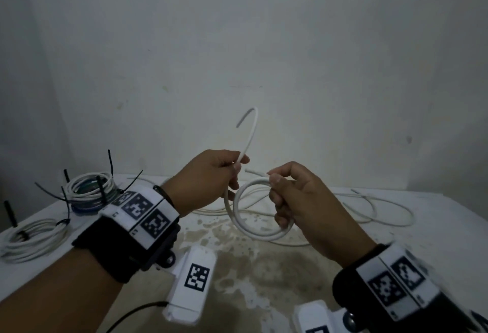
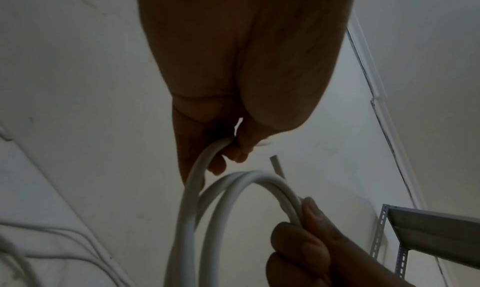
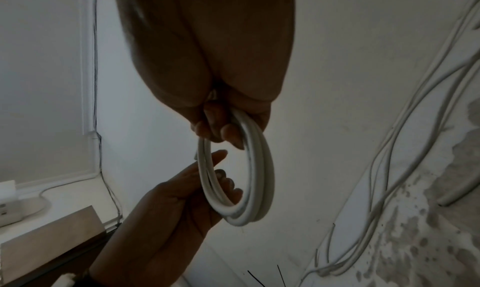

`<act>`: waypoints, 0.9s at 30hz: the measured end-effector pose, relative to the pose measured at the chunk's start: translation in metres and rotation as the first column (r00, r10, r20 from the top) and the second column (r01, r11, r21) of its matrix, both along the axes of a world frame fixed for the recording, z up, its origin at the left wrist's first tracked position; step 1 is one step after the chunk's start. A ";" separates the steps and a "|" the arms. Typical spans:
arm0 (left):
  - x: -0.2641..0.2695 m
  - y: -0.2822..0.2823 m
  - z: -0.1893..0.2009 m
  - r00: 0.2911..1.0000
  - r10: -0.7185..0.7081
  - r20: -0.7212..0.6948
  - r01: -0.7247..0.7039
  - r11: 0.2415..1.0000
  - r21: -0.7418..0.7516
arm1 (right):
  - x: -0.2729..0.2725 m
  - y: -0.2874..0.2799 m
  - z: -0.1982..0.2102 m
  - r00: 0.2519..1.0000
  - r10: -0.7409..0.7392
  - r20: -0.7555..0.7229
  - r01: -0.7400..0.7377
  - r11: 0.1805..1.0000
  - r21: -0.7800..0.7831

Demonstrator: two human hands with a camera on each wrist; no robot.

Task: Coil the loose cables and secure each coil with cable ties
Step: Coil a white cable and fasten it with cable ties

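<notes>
A white cable coil (image 1: 261, 236) of a few loops hangs above the table between both hands. My right hand (image 1: 274, 182) grips the coil's upper right side, fingers curled round the strands; in the right wrist view those fingers (image 3: 228, 132) wrap the coil (image 3: 257, 188). My left hand (image 1: 239, 167) pinches the same cable at the coil's left, and the cable's free end (image 1: 253, 134) arcs upward from it. In the left wrist view the cable (image 2: 193, 180) runs down from the left fingertips (image 2: 235, 147), and a short cut end (image 2: 276, 166) pokes up behind the coil.
Two white coils (image 1: 89, 192) (image 1: 31, 237) bound with black cable ties lie at the table's left. Loose white cables (image 1: 375, 205) sprawl across the back right of the stained white table (image 1: 422, 253). A wall stands close behind. A metal shelf (image 2: 428, 230) is off to the right.
</notes>
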State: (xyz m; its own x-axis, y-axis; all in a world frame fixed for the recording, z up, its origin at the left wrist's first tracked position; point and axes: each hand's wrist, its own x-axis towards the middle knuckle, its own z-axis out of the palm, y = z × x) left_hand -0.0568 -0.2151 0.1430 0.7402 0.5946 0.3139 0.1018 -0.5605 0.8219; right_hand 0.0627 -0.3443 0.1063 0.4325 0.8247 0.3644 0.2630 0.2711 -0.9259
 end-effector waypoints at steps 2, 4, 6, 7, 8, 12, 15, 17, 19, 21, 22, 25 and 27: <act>-0.003 0.001 0.000 1.000 -0.024 0.013 0.024 1.000 -0.020 | 0.000 0.001 0.001 0.999 -0.025 0.038 0.025 1.000 -0.007; -0.005 0.001 0.001 0.999 -0.038 0.033 0.039 0.999 -0.014 | 0.000 0.003 0.002 0.998 -0.044 0.047 0.045 0.999 -0.006; -0.007 0.001 0.000 0.998 -0.063 0.027 0.064 0.998 -0.010 | 0.000 0.007 0.002 0.996 -0.063 0.067 0.065 0.998 -0.020; -0.008 0.000 0.000 0.997 -0.081 0.012 0.081 0.997 -0.008 | 0.000 0.008 0.002 0.993 -0.073 0.088 0.076 0.997 -0.033; -0.008 -0.001 -0.001 0.995 -0.099 -0.001 0.099 0.995 -0.011 | 0.000 0.010 0.002 0.991 -0.079 0.110 0.084 0.995 -0.045; -0.009 -0.003 -0.004 0.985 -0.170 -0.026 0.166 0.978 -0.128 | -0.002 0.013 0.002 0.978 -0.089 0.189 0.105 0.991 -0.078; -0.008 -0.008 -0.010 0.970 -0.233 -0.069 0.225 0.969 -0.104 | -0.005 0.015 0.000 0.959 -0.115 0.259 0.139 0.987 -0.075; -0.007 -0.011 -0.014 0.966 -0.232 -0.117 0.232 0.973 -0.014 | -0.007 0.015 -0.002 0.963 -0.143 0.227 0.164 0.983 -0.078; -0.009 -0.011 -0.016 0.959 -0.230 -0.163 0.242 0.968 0.061 | -0.007 0.015 -0.003 0.970 -0.162 0.179 0.179 0.980 -0.084; -0.011 -0.009 -0.017 0.952 -0.266 -0.153 0.276 0.960 0.047 | -0.008 0.013 -0.004 0.973 -0.170 0.158 0.184 0.979 -0.083; -0.011 -0.008 -0.017 0.949 -0.288 -0.131 0.295 0.955 0.031 | -0.008 0.013 -0.004 0.975 -0.165 0.150 0.177 0.982 -0.070; -0.012 -0.003 -0.018 0.954 -0.285 -0.089 0.288 0.957 0.033 | -0.010 0.015 -0.006 0.940 -0.245 0.236 0.246 0.969 0.026; -0.013 -0.001 -0.018 0.960 -0.271 -0.071 0.273 0.962 0.012 | -0.003 0.014 -0.005 0.766 -0.436 0.473 0.389 0.900 0.199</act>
State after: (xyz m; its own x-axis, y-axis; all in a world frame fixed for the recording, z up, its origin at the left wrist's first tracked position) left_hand -0.0699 -0.2161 0.1249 0.8930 0.3618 0.2678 -0.0019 -0.5920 0.8059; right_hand 0.0601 -0.3304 0.1015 0.4652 0.5650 0.6814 0.7812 0.1000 -0.6162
